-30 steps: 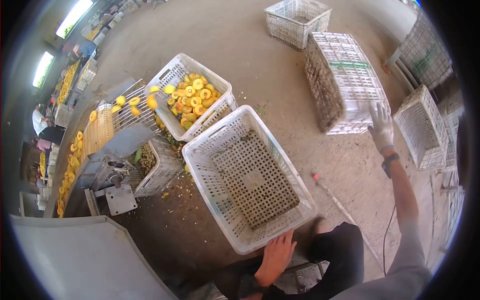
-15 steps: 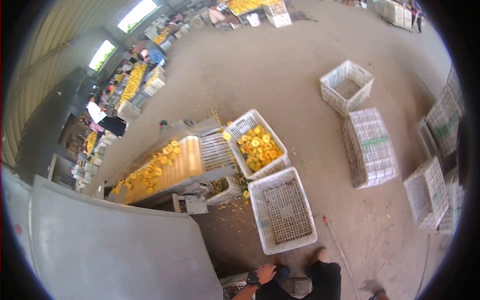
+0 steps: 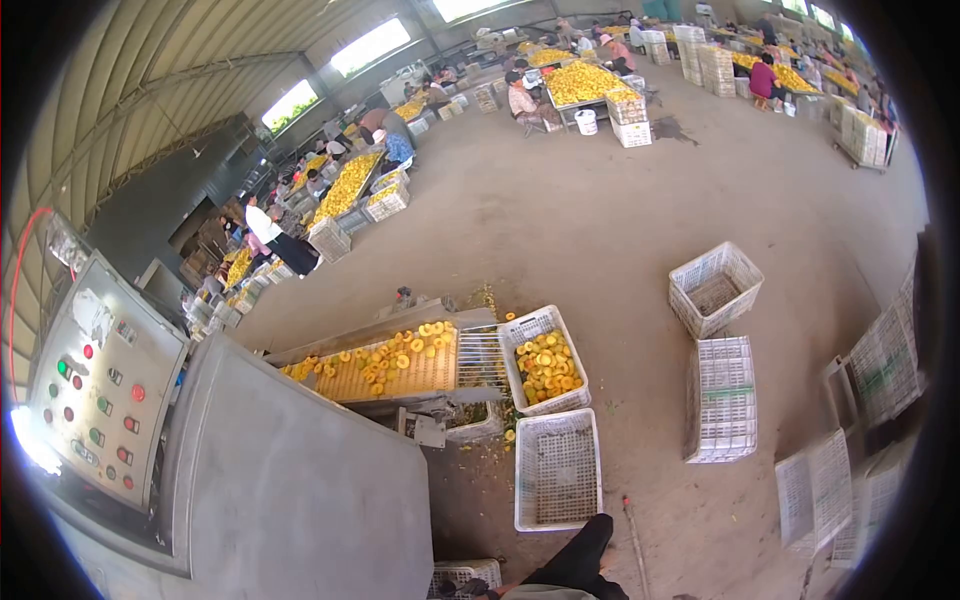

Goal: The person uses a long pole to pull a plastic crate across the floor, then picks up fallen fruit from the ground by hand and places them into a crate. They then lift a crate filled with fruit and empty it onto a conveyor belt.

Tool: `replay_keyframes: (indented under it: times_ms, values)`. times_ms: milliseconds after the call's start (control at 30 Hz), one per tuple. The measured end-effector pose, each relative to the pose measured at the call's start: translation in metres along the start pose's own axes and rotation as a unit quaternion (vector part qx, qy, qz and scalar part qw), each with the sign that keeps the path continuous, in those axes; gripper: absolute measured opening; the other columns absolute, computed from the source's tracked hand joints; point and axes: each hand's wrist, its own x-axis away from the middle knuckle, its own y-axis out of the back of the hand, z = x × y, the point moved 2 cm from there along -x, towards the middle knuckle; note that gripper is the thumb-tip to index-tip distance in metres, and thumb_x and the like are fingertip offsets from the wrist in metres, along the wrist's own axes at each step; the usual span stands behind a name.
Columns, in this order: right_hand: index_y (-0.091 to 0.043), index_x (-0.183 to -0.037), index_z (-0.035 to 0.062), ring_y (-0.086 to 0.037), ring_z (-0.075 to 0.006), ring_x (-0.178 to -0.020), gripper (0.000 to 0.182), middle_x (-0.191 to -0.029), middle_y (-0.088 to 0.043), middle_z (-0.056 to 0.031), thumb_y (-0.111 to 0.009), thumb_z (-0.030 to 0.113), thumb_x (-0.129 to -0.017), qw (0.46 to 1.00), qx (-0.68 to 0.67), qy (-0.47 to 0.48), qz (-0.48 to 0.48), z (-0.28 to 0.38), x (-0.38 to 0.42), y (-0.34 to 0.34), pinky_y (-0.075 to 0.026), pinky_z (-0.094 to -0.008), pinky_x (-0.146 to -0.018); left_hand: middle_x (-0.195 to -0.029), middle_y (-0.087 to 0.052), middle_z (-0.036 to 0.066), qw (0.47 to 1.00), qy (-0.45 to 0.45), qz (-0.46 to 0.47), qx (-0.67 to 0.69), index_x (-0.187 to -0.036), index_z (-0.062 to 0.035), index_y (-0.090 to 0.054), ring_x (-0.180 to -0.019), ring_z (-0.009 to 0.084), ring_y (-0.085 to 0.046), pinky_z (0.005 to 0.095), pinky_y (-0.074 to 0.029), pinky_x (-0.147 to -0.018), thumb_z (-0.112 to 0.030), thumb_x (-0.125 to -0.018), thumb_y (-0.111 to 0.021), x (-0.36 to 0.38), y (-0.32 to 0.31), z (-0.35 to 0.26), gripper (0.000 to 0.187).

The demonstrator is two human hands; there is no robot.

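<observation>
Beside my dark-clothed leg (image 3: 575, 560), a small part of what looks like my left hand (image 3: 494, 592) shows at the bottom edge. Its fingers are cut off, so I cannot make out their pose. My right hand is out of the picture. Nearest to my knee stands a white plastic crate (image 3: 557, 475) with slotted walls and nothing visible in it. Just beyond it another white crate (image 3: 580, 402) holds yellow halved fruit (image 3: 547, 366). This crate sits at the end of a conveyor belt (image 3: 425, 372) carrying more fruit pieces (image 3: 385, 360).
A grey machine housing (image 3: 310, 480) and a control panel (image 3: 105, 390) with buttons stand at the left. Stacked crates (image 3: 722, 400) and an upright crate (image 3: 715, 290) are on the right. A thin rod (image 3: 636, 550) lies on the floor. People work at fruit-covered tables (image 3: 585, 82) farther back.
The view has tilted up, bringing the control panel and more far tables in. My left hand, earlier resting by my knee with a watch on the wrist, has dropped almost out of frame.
</observation>
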Motion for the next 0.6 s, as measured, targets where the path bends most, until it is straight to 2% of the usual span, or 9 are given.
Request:
replay_keyframes:
  times_ms: [100,200,433,567,600]
  values:
    - [-0.071,-0.120,0.0055,-0.066,-0.0423,-0.109,0.044,-0.112,-0.072,-0.0247,-0.071,0.037,-0.089,0.998,-0.009,0.015,-0.068,0.028,-0.016,0.051,-0.053,-0.0440,-0.095,-0.108,-0.071,0.028,1.000,0.020,-0.018,0.003,-0.117,-0.0053,-0.071,-0.103,0.0433,-0.068,0.0511,-0.052,-0.091,-0.051,-0.096,-0.051,-0.010,0.011,-0.028,0.054]
    - [-0.069,-0.124,0.0042,-0.070,-0.0339,-0.108,0.047,-0.113,-0.073,-0.0224,-0.073,0.034,-0.088,0.997,-0.002,0.006,-0.079,0.042,-0.031,0.091,-0.055,-0.0403,-0.091,-0.106,-0.071,0.028,0.999,0.033,-0.033,0.007,-0.114,-0.0046,-0.072,-0.102,0.0436,-0.068,0.0516,-0.052,-0.091,-0.054,-0.096,-0.049,-0.028,0.033,-0.051,0.057]
    - [-0.070,-0.122,0.0061,-0.070,-0.0342,-0.108,0.045,-0.115,-0.073,-0.0209,-0.071,0.036,-0.088,0.997,0.044,-0.016,-0.053,0.072,-0.085,0.170,-0.056,-0.0417,-0.092,-0.103,-0.072,0.027,0.996,0.049,-0.068,0.032,-0.107,-0.0029,-0.075,-0.099,0.0443,-0.069,0.0527,-0.052,-0.090,-0.060,-0.095,-0.047,-0.106,0.103,-0.110,0.065]
    - [-0.070,-0.121,0.0072,-0.070,-0.0343,-0.107,0.044,-0.115,-0.072,-0.0200,-0.070,0.037,-0.089,0.997,0.073,-0.023,-0.033,0.118,-0.141,0.235,-0.056,-0.0425,-0.092,-0.101,-0.072,0.026,0.983,0.098,-0.071,0.138,-0.099,-0.0014,-0.076,-0.096,0.0450,-0.068,0.0534,-0.052,-0.088,-0.061,-0.095,-0.048,-0.166,0.148,-0.142,0.066]
    - [-0.070,-0.121,0.0074,-0.070,-0.0344,-0.107,0.044,-0.116,-0.072,-0.0198,-0.069,0.037,-0.089,0.996,0.083,-0.023,-0.030,0.132,-0.157,0.255,-0.056,-0.0427,-0.092,-0.101,-0.072,0.026,0.986,0.088,-0.086,0.108,-0.098,-0.0014,-0.076,-0.096,0.0452,-0.068,0.0535,-0.052,-0.088,-0.059,-0.096,-0.049,-0.186,0.159,-0.149,0.064]
